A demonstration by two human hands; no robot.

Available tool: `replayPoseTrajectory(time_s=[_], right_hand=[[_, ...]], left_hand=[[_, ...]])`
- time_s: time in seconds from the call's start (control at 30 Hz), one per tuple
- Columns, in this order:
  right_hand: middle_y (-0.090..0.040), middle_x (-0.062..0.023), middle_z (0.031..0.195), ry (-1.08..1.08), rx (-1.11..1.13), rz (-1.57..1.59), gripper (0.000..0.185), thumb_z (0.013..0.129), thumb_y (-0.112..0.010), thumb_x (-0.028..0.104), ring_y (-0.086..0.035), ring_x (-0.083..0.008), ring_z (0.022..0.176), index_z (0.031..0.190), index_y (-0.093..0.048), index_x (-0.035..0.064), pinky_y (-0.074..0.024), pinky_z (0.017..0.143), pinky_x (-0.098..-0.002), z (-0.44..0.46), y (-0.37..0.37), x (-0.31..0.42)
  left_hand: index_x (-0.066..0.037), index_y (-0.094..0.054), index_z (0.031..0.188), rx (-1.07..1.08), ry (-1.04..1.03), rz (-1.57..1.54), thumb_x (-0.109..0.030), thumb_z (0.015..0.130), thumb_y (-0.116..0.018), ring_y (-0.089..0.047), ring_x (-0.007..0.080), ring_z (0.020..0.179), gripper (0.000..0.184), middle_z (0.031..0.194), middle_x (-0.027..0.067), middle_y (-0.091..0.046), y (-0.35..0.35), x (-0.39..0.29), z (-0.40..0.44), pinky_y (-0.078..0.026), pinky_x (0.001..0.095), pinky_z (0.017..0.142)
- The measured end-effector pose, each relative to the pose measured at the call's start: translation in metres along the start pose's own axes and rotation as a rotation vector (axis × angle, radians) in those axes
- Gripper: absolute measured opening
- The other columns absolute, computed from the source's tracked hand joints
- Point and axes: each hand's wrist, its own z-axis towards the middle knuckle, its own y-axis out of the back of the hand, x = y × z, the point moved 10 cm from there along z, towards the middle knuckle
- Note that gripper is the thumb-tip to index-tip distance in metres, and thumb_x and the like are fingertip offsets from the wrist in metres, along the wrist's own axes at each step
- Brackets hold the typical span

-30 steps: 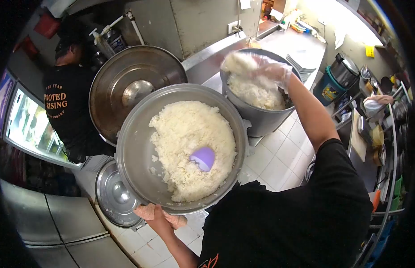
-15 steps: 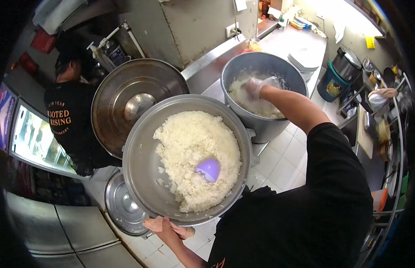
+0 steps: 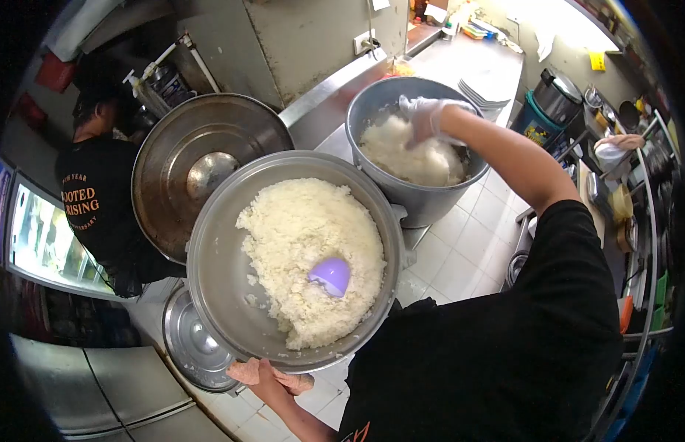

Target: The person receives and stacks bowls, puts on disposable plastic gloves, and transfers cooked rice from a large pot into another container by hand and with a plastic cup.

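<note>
A wide metal pot (image 3: pixel 217 243) holds a large mound of cooked white rice (image 3: pixel 313 243), and a purple scoop (image 3: pixel 330 277) lies partly sunk in it. At the near rim, my left hand (image 3: pixel 267 379) is closed on a folded pink cloth (image 3: pixel 294 381) against the pot's edge; any handle beneath is hidden. My right hand (image 3: pixel 425 119), in a clear plastic glove, is inside the taller grey pot (image 3: pixel 423 193), just over the white rice (image 3: pixel 412 158) there. Its fingers are blurred, so their grip does not show.
A large round lid (image 3: pixel 165 169) stands beside the wide pot, and another lid (image 3: pixel 198 339) lies lower left. A co-worker (image 3: pixel 99 199) in black stands at the left. White plates (image 3: pixel 484 90) are stacked on the counter behind the grey pot. Shelves (image 3: pixel 637 243) line the right.
My right hand has lifted slightly within the grey pot, and the rice there has shifted. My left hand keeps its hold on the cloth. The whole view has slid a little to the left.
</note>
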Motion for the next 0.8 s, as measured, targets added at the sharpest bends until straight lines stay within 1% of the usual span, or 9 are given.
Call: replayPoseTrajectory(time_s=[0.07,0.23,0.33,0.37,0.4,0.5,0.63,0.73,0.8], right_hand=[[-0.053,-0.0233,0.125,0.016,0.122,-0.28,0.096,0.064,-0.076,0.054,-0.055,-0.0364,0.109,0.132,-0.041,-0.0046,-0.0457,0.094,-0.037,-0.029,-0.005,0.024],[-0.063,-0.0234,0.097,-0.06,-0.083,0.158,0.034,0.083,-0.06,0.029,-0.063,-0.0322,0.089,0.098,-0.062,-0.0016,-0.0486,0.083,-0.0395,-0.039,0.03,-0.008],[-0.063,-0.0231,0.081,0.046,-0.682,0.479,0.031,0.088,-0.052,0.026,-0.063,-0.036,0.079,0.09,-0.065,-0.0021,-0.0496,0.072,-0.0415,-0.072,0.091,-0.021],[-0.064,-0.0178,0.081,0.025,-0.716,0.428,0.03,0.087,-0.053,0.023,-0.062,-0.0346,0.071,0.101,-0.063,-0.0014,-0.0503,0.07,-0.0396,-0.077,0.083,-0.019],[-0.064,-0.0165,0.087,0.193,-0.694,-0.043,0.029,0.087,-0.052,0.023,-0.062,-0.0332,0.078,0.102,-0.061,0.0003,-0.0497,0.075,-0.0396,-0.07,0.052,-0.004],[-0.062,-0.0157,0.1,0.143,-0.725,0.11,0.034,0.086,-0.055,0.032,-0.058,-0.0306,0.096,0.105,-0.061,0.0047,-0.0459,0.086,-0.042,-0.06,0.01,-0.003],[-0.066,-0.0118,0.099,0.29,-0.505,0.534,0.029,0.087,-0.056,0.03,-0.061,-0.0298,0.092,0.104,-0.066,0.0091,-0.0482,0.083,-0.0383,-0.105,0.102,0.105],[-0.067,-0.0104,0.1,0.537,-0.357,0.551,0.023,0.089,-0.055,0.025,-0.063,-0.0246,0.093,0.101,-0.066,0.0094,-0.0499,0.085,-0.0342,-0.113,0.098,0.212],[-0.067,-0.0088,0.102,1.036,-0.654,0.21,0.025,0.09,-0.054,0.027,-0.064,-0.022,0.092,0.106,-0.065,0.0121,-0.0504,0.085,-0.0328,-0.138,0.073,0.286]], left_hand=[[0.005,-0.026,0.137,0.0,-0.026,-0.018,0.0,0.08,-0.053,-0.047,0.0244,0.116,0.063,0.131,0.0159,-0.042,-0.003,-0.007,-0.002,-0.035,0.0336,0.099],[0.006,-0.027,0.137,0.007,-0.052,-0.048,0.0,0.079,-0.054,-0.047,0.0242,0.115,0.064,0.13,0.0158,-0.044,0.0,-0.008,-0.001,-0.036,0.0332,0.099],[0.006,-0.027,0.136,0.028,-0.107,-0.064,0.0,0.078,-0.055,-0.048,0.024,0.114,0.065,0.129,0.0157,-0.044,-0.006,-0.023,-0.008,-0.036,0.0329,0.098],[0.006,-0.027,0.136,0.041,-0.123,-0.086,0.0,0.078,-0.056,-0.048,0.024,0.114,0.065,0.129,0.0157,-0.045,-0.005,-0.023,-0.008,-0.036,0.0328,0.098],[0.006,-0.03,0.134,0.064,-0.023,-0.19,-0.001,0.077,-0.058,-0.049,0.0235,0.113,0.064,0.126,0.0154,-0.047,0.015,0.034,0.021,-0.038,0.0321,0.097],[0.006,-0.033,0.132,-0.007,-0.05,0.001,-0.001,0.075,-0.06,-0.05,0.0233,0.113,0.064,0.124,0.0154,-0.048,0.026,0.039,0.027,-0.039,0.0316,0.096],[0.007,-0.034,0.131,-0.015,-0.129,0.032,-0.003,0.073,-0.064,-0.048,0.0222,0.116,0.066,0.126,0.0142,-0.047,0.023,0.013,0.016,-0.037,0.0311,0.098],[0.007,-0.037,0.128,-0.03,-0.25,0.039,-0.01,0.073,-0.067,-0.046,0.0205,0.116,0.065,0.125,0.0129,-0.047,0.027,0.023,0.026,-0.036,0.0316,0.099],[0.008,-0.042,0.123,-0.013,-0.126,0.009,-0.015,0.074,-0.068,-0.05,0.0218,0.111,0.06,0.119,0.0145,-0.052,0.026,0.014,0.017,-0.039,0.0333,0.095]])
